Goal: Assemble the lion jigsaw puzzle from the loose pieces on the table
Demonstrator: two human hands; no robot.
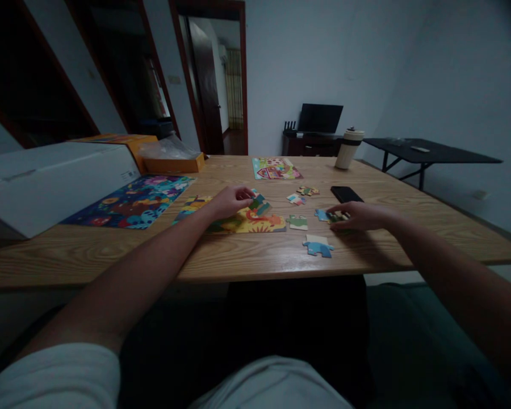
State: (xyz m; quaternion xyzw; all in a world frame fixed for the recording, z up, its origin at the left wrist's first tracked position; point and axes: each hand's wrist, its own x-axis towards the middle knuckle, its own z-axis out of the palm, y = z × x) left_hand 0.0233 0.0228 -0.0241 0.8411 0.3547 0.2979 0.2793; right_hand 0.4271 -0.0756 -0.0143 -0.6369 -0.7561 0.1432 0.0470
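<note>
My left hand (233, 201) pinches a green and blue jigsaw puzzle piece (260, 205) above a yellow and orange picture sheet (264, 223). The fingers of my right hand (348, 216) are closed on a dark green puzzle piece (336, 216), low over the table at the right. A small blue piece (321, 215) lies beside those fingertips. Between the hands rests a green piece (298, 222). Closer to me is a blue and cream piece (318, 246). Farther back lie a pink and white piece (296, 199) and a brown-green piece (308, 191).
A black phone (346, 194) lies behind my right hand, and a cream tumbler (350, 149) stands farther back. At left are a white box (55, 184), a dark blue picture sheet (140, 199) and an orange box (174, 165) with clear plastic. Another picture sheet (276, 168) lies at the back.
</note>
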